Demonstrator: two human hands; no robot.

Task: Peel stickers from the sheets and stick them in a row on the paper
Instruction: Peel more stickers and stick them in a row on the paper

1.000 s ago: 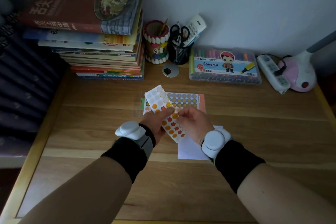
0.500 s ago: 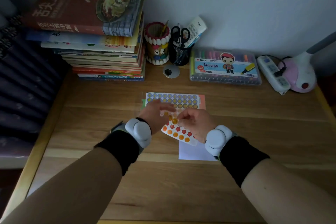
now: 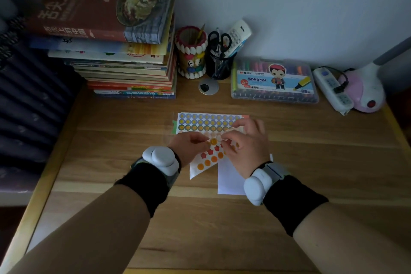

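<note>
Light wooden desk, dim light. White paper sheet flat under right wrist. Left hand and right hand both pinch white sticker sheet with orange dots and red stars, fingertips meeting at orange round sticker. Beyond: second sheet of blue-and-yellow round stickers flat on desk. Far edge: clear marker-pen case, book stack.

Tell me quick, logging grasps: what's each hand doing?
Left hand: pinching the sticker sheet.
Right hand: fingertips closed at the same sheet; peeling, apparently.
</note>
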